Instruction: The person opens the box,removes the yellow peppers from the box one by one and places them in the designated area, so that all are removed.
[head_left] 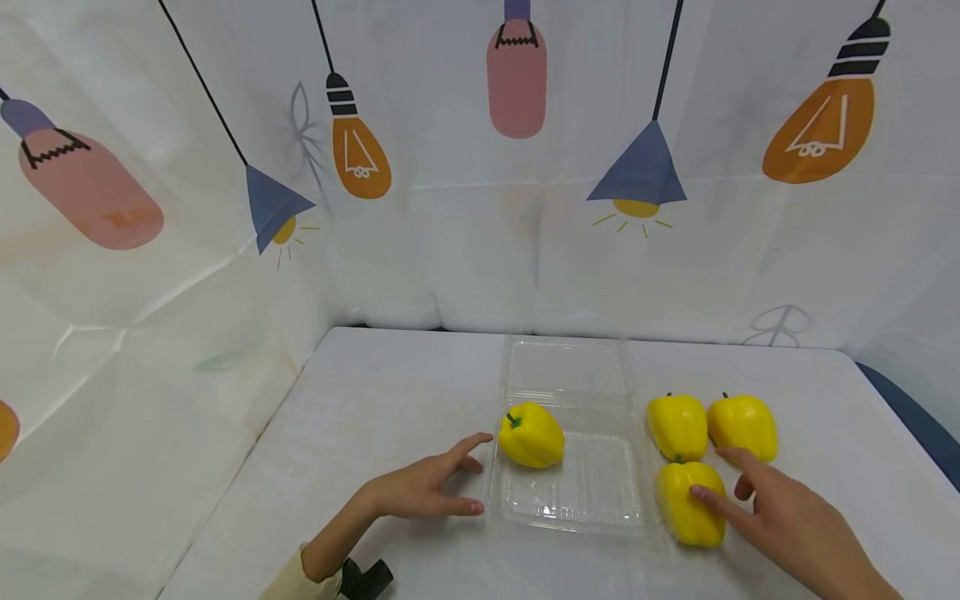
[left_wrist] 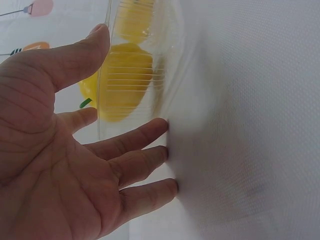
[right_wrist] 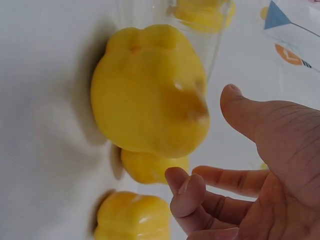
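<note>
A clear plastic clamshell box (head_left: 570,487) lies on the white table, its lid folded back away from me. One yellow bell pepper (head_left: 534,437) with a green stem sits in its far left part. Beside the box's left wall is my left hand (head_left: 423,487), fingers spread, its fingertips near or at the rim in the left wrist view. Over the nearest of three loose yellow bell peppers (head_left: 688,512) hovers my right hand (head_left: 795,517). Thumb and fingers are apart there, and the right wrist view shows a gap between them and that pepper (right_wrist: 147,95).
Two more yellow bell peppers, one (head_left: 677,427) next to the box and another (head_left: 744,427) to its right, lie behind the nearest one. A white curtain (head_left: 450,250) printed with lamps hangs behind and to the left of the table (head_left: 405,379).
</note>
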